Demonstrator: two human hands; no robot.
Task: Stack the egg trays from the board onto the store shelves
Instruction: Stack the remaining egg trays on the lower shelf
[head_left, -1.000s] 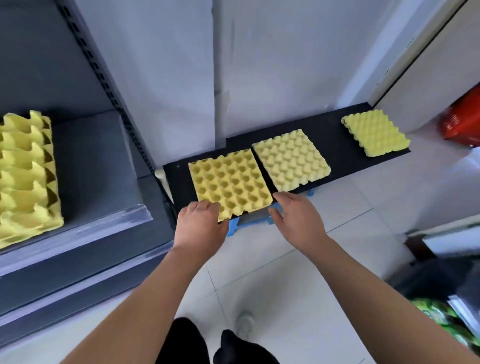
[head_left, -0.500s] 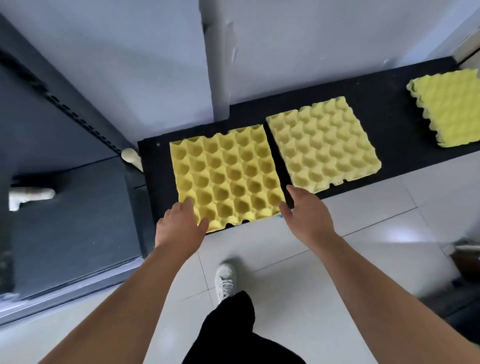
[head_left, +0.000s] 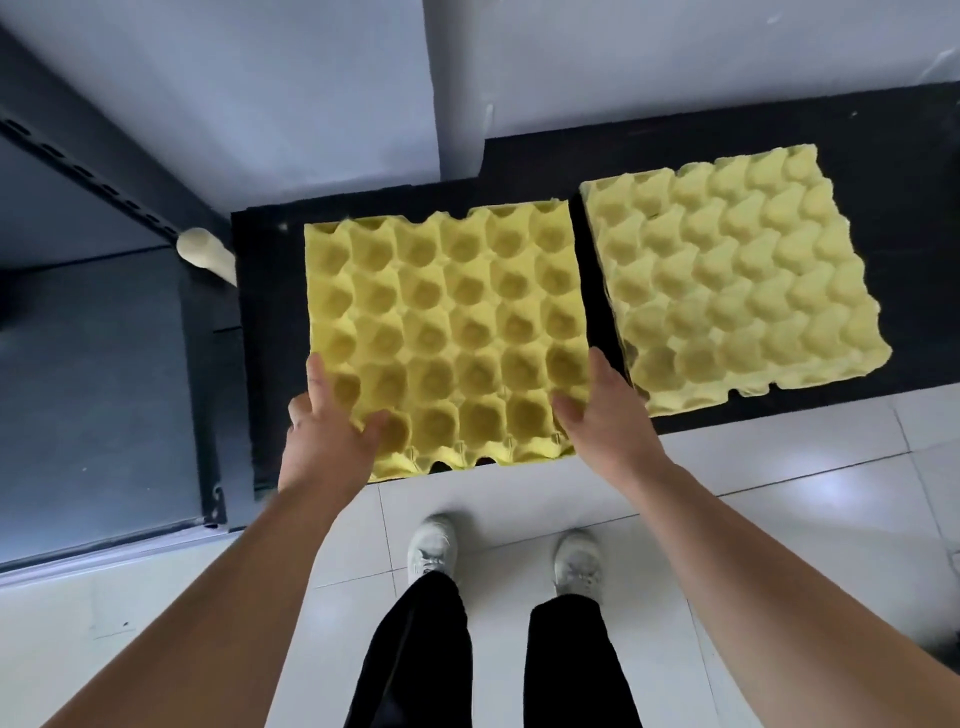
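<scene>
A yellow egg tray (head_left: 447, 332) with its cups facing up lies on the left end of the black board (head_left: 270, 332). My left hand (head_left: 327, 431) grips its near left corner, thumb over the rim and into a cup. At the near right corner my right hand (head_left: 602, 415) holds the edge, thumb on top. A second, paler egg tray (head_left: 737, 275) lies bumps up on the board just to the right, a narrow gap between the two.
A dark grey store shelf (head_left: 98, 384) with a slotted upright post (head_left: 88, 161) stands at the left. A pale cylindrical peg (head_left: 205, 254) pokes out beside the board. White wall rises behind. My two feet stand on the white tiled floor (head_left: 779, 499).
I have leaned closer over the board. Both hands slid from the tray's near edge onto its near corners and took hold. The third tray and the shelf stack have left the view.
</scene>
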